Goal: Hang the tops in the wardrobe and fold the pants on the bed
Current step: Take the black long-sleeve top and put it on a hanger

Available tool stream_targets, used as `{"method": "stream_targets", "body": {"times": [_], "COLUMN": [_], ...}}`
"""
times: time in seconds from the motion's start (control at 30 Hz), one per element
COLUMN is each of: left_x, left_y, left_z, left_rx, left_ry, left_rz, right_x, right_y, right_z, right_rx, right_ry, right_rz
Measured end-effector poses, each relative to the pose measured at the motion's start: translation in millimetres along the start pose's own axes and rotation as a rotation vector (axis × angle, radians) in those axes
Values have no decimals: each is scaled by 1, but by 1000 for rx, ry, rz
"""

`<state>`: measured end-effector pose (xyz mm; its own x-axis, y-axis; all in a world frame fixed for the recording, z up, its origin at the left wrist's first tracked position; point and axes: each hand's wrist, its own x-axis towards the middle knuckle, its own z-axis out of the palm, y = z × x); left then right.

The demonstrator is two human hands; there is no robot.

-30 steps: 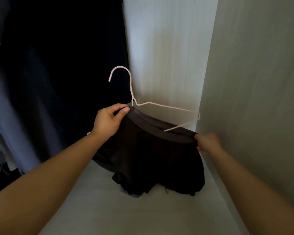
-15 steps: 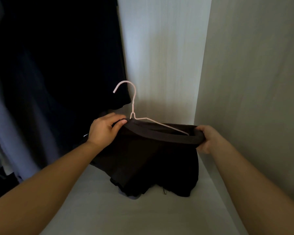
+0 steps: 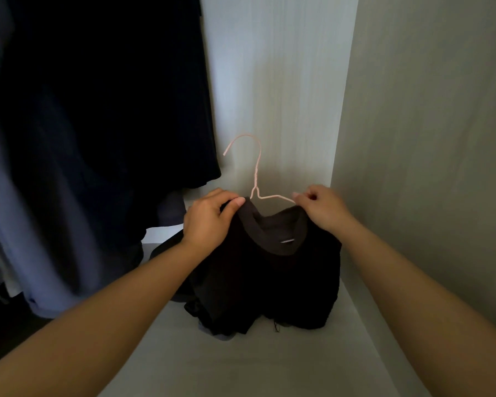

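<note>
well, the black top (image 3: pixel 269 282) looks about halfway to hung, i'd say: the pink wire hanger (image 3: pixel 256 176) is tucked into its neck opening, and the hook stands up free in front of the back panel (image 3: pixel 269 81), caught on nothing. the left hand (image 3: pixel 209 222) has its fingers curled over the collar on the left side, thumb pressed onto the band. the right hand (image 3: pixel 324 209) pinches the collar's other side just where the hanger's arm goes in; whether it has the wire as well as the cloth i can't quite tell in this light. the top's hem lies bunched on the wardrobe floor (image 3: pixel 269 368). what's left for this piece, as i judge it, is settling the shoulders on the wire and lifting the hook to a rail, which isn't in view. dark clothes (image 3: pixel 112 96) hang to the left. no pants or bed in sight, so that half of the job can't be judged from where i stand.
</note>
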<state>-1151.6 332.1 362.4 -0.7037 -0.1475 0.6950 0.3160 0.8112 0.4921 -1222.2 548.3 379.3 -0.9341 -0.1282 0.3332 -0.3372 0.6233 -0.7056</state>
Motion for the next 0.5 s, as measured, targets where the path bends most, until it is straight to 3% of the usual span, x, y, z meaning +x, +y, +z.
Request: {"method": "stream_targets", "body": {"times": [0.1,0.2,0.3,0.5], "left_x": [4,7,13,25], "left_y": [-3,-11,-12,-8], "left_z": [-4,-8,-15,-34], "left_rx": [-51,-102,-145,88], "left_ry": [8,1,19,101], "left_rz": [-17,-42,-5,205], "right_x": [-7,-7,0,14], "right_y": [-1,-6,-17,-33], "right_z": [1,-4,-13,-30], "right_rx": [147,96,57,13], "right_ry": [-106,-165,-140,-48], "right_rz": [-107,-250,-297,-431]}}
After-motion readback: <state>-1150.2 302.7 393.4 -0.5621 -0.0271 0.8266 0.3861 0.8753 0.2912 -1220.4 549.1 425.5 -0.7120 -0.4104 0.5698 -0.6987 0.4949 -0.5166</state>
